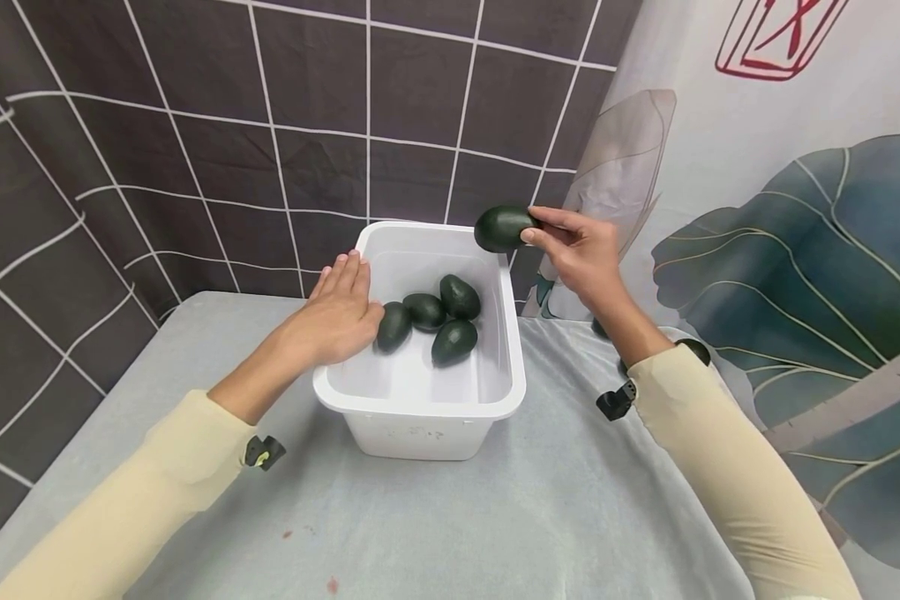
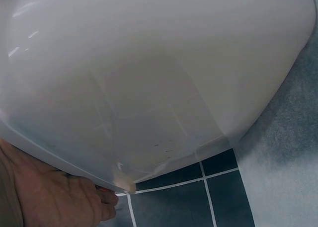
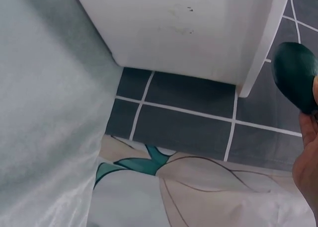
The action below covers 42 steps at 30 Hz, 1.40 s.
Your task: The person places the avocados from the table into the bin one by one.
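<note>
Pinching one dark green avocado (image 1: 501, 229) by its right-hand end, our right grip (image 1: 581, 248) has thumb and fingertips closed about it, the rest of the fruit jutting out to the left. We hold it off the bench (image 1: 390, 533), at the far right corner of the white tub (image 1: 420, 410); in the head view it covers part of that corner. From the right wrist we see a strip of the dark tile-patterned cloth (image 1: 315, 83) between the fruit and the tub wall, so the two are apart. Whether the fruit is over the opening, we cannot tell.

Our left grip (image 1: 337, 318) is released, its fingers straight and laid on the tub's left rim toward the far corner. From the left wrist we see its palm just beside the outer wall.

Four more avocados (image 1: 454, 341) rest on the tub floor, down and to the left of the held one: three in a row rising from near our left thumb toward the right wall, the fourth just below the right end of that row. A dark rounded thing (image 1: 695, 350) shows past our right forearm, mostly hidden.

We have pale yellow sleeves (image 1: 727, 475) on both arms. A grey cloth covers the bench, and a white leaf-printed curtain (image 1: 795, 225) hangs on the right.
</note>
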{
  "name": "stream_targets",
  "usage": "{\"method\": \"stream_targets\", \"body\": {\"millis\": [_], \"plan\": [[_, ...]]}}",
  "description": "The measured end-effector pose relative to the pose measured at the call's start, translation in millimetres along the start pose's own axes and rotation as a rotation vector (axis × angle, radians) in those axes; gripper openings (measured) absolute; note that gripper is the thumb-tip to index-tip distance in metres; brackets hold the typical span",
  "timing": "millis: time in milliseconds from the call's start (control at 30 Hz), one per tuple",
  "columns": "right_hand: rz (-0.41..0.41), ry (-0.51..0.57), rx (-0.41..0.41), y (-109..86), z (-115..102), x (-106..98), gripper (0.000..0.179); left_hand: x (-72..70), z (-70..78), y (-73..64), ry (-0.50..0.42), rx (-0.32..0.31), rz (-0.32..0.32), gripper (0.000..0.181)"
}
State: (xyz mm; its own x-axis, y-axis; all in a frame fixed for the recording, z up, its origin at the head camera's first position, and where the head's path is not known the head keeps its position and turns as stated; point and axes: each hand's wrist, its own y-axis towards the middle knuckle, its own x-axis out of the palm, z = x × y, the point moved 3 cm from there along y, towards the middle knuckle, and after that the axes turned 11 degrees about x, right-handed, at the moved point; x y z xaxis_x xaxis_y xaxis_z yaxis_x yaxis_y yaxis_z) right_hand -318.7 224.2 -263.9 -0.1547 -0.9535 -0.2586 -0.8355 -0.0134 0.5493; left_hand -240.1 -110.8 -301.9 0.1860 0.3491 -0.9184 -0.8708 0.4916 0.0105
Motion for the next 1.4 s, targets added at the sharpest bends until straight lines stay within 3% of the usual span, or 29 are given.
{"method": "stream_targets", "body": {"millis": [567,867,1200,1400], "plan": [[-0.039,-0.098,-0.016,4.6,1,23,0.033,-0.2,-1.0,0.4,-0.002,0.003,0.003,0.079],[-0.035,-0.080,-0.056,5.0,1,31,0.032,-0.6,-2.0,0.7,0.009,0.003,-0.003,0.079],[-0.041,-0.131,0.009,2.0,8,32,0.032,-0.2,-2.8,1.8,0.017,0.003,-0.004,0.079],[-0.064,-0.147,0.090,-0.3,14,29,0.037,-0.1,-4.0,2.2,0.013,0.004,-0.002,0.079]]}}
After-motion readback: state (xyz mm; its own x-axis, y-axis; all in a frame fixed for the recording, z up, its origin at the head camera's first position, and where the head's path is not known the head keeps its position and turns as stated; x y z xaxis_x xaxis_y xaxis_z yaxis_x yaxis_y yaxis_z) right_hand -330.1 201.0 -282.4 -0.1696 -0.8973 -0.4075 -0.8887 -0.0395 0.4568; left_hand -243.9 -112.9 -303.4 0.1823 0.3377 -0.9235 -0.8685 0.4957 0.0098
